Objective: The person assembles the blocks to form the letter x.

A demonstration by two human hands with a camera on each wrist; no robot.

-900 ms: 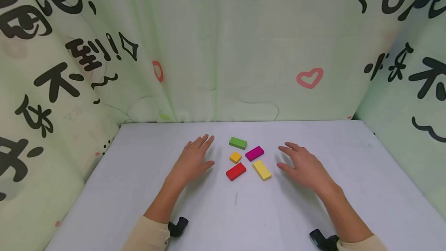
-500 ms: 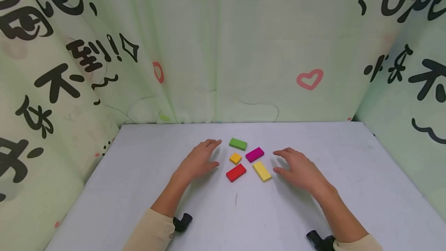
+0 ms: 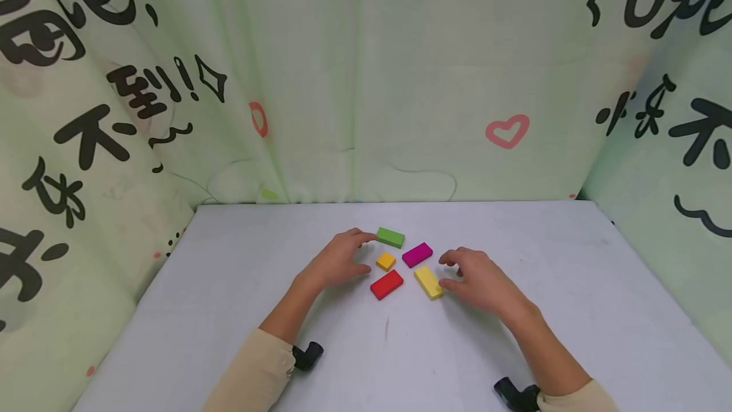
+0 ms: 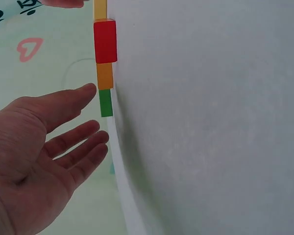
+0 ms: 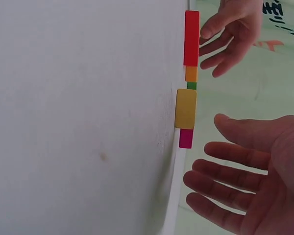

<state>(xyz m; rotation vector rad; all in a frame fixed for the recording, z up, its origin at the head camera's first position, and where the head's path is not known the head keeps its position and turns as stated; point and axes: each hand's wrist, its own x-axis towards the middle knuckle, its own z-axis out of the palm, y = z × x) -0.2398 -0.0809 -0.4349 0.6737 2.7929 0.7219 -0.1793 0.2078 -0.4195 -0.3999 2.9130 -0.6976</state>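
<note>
Several coloured blocks lie loosely grouped on the white table (image 3: pixel 386 355). A green block (image 3: pixel 391 238) is farthest back, with a small orange block (image 3: pixel 386 261) and a red block (image 3: pixel 386 285) in front of it. To their right are a magenta block (image 3: pixel 417 255) and a yellow block (image 3: pixel 428 282). My left hand (image 3: pixel 341 258) is left of the group, holding nothing, its fingertips right at the green block's left end. My right hand (image 3: pixel 480 280) hovers on the right, fingers gently bent and holding nothing, its thumb tip overlapping the yellow block's edge in the head view.
A pale green curtain with black lettering and a red heart (image 3: pixel 508 131) hangs behind and on both sides of the table. Each wrist carries a black camera mount, such as the left one (image 3: pixel 309 356). Beige sleeves (image 3: pixel 254 370) cover the forearms.
Both hands have moved inward toward the blocks, the left hand rightward to the green block and the right hand leftward to the yellow one. The blocks have stayed in place.
</note>
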